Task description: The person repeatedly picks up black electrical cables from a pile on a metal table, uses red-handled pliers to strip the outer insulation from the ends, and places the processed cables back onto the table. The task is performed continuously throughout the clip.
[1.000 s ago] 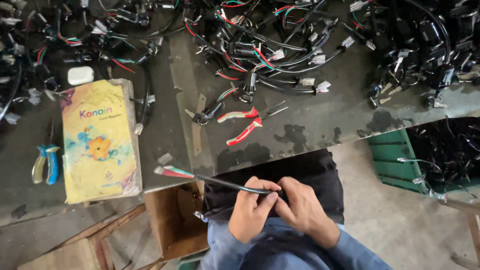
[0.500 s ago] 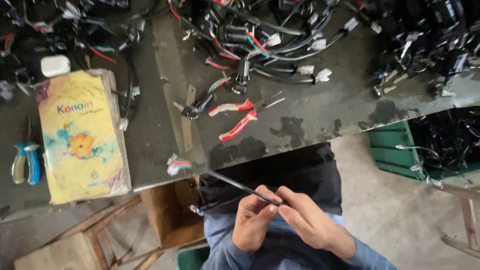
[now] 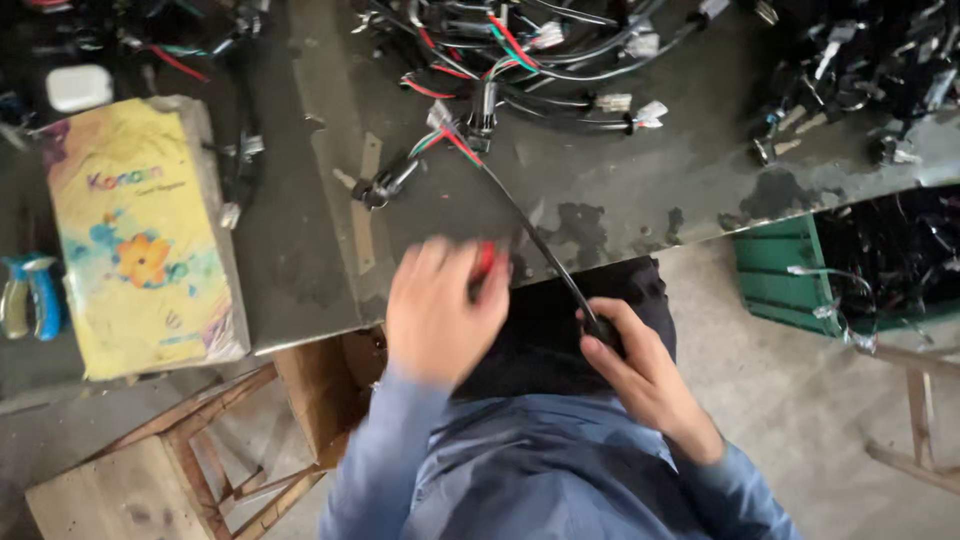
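On the stained grey metal workbench [image 3: 300,250] lies a tangled heap of black cable harnesses with red and green wires [image 3: 560,60], and out of it a long thin black sheathed cable [image 3: 530,235] runs down over the bench edge to the person's lap. The right hand [image 3: 640,370] is closed round its lower end; it looks light, limp and springy, best gripped on the sheath near the end, not by the thin wires. The left hand [image 3: 440,310], blurred, curls over red-handled pliers [image 3: 487,262]; how firmly, I cannot tell.
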